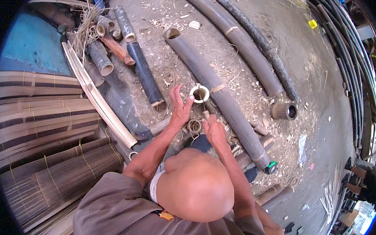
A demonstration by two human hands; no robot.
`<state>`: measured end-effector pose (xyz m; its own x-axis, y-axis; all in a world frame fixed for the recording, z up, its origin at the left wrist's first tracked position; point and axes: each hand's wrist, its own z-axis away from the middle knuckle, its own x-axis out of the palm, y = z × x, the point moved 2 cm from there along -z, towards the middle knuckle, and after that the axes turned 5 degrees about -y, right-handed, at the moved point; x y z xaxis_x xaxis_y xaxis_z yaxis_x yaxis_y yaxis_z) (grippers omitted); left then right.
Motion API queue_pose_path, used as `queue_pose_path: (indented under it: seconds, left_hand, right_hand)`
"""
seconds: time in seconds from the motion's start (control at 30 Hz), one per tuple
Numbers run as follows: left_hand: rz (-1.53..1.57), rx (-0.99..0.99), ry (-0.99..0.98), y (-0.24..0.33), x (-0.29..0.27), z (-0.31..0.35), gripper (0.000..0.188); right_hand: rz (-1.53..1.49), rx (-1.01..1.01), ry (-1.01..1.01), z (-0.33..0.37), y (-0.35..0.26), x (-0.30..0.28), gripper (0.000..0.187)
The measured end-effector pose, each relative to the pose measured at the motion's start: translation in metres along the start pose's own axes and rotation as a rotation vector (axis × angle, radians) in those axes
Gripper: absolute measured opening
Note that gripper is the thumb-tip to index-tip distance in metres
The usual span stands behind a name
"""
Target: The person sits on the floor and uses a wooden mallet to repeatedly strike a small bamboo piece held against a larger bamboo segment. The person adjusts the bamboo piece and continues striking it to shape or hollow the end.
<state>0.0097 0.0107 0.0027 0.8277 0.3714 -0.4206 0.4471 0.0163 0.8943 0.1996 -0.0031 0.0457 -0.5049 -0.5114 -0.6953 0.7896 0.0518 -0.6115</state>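
Bamboo piece [206, 91]: rim pale cream, inner wall darker brown. Tool handle [206, 114]: light tan. Long pole [235, 116]: grey-brown, one pale tan band at mid-length. Thin pole [269, 49]: charcoal, mottled grey. Short tube [143, 71]: near-black with a bluish cast — cut end tan. Split wood [118, 50]: rusty red-orange. Sheet [37, 43]: turquoise blue, patchy. Slatted mats [42, 108]: brown with dark stripes, crossed by thin yellowish cord lines. Small case [271, 167]: bright green and black. Shirt [118, 208]: dull grey-brown. Ground [315, 73]: grey — flecked with cream shavings [162, 14].
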Motion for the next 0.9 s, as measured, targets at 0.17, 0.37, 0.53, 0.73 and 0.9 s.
queue_pose_path:
  seconds: [0.17, 0.37, 0.53, 0.73, 0.9]
  left_hand:
    - [-0.029, 0.095, -0.094, 0.005, -0.008, -0.007, 0.057]
    - [-0.044, 0.138, -0.085, 0.019, 0.004, -0.010, 0.045]
    - [-0.028, 0.136, -0.096, 0.014, -0.001, -0.007, 0.036]
    - [0.057, 0.024, -0.146, 0.024, -0.001, -0.005, 0.035]
    - [0.035, 0.025, -0.121, 0.007, 0.001, 0.003, 0.037]
  right_hand:
    - [-0.112, -0.015, -0.068, -0.002, 0.010, -0.001, 0.042]
    - [-0.387, 0.039, -0.245, -0.015, 0.028, -0.004, 0.048]
    - [-0.670, 0.259, -0.404, 0.001, 0.003, -0.016, 0.046]
    - [-0.271, -0.047, -0.022, 0.002, 0.006, 0.006, 0.045]
    - [-0.130, 0.057, -0.040, -0.003, 0.031, 0.030, 0.049]
